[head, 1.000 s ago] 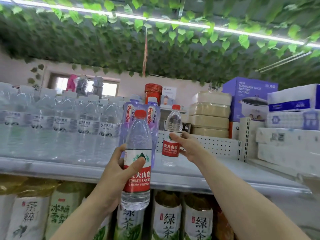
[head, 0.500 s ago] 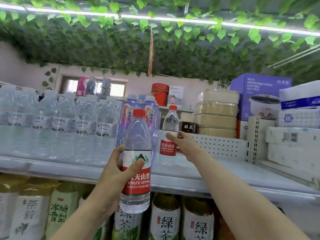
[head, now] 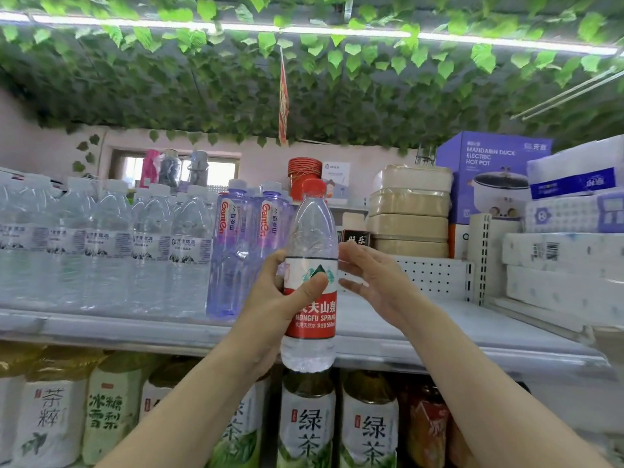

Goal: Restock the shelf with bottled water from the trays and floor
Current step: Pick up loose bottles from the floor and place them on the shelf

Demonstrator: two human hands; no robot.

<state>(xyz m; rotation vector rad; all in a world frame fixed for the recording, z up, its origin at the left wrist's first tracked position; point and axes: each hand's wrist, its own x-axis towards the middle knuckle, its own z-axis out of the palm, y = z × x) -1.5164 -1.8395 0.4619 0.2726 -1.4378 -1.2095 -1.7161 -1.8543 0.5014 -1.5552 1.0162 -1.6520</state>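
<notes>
Firmly, the left hand (head: 287, 298) grips the water bottle (head: 312, 238) around its red and white label, with the thumb lying across the front and the fingers curled behind. The bottle is upright, in the air before the edge of the shelf (head: 439, 332), not standing on it. The right hand (head: 378, 282) is just beside the bottle's right side, with straight, spread fingers and nothing in it; I cannot tell if the fingertips touch the plastic. Both forearms rise from below.

On the shelf, left of the bottle, stand 2 purple-tinted bottles (head: 233, 251), and further left a dense row of clear bottles (head: 111, 244) with white caps. Behind the right hand is a white perforated panel (head: 432, 275), then 4 stacked beige boxes (head: 410, 211). Under the shelf are green tea bottles (head: 307, 420).

The held bottle is clear ribbed plastic with a red cap. The shelf surface is smooth and pale grey.
</notes>
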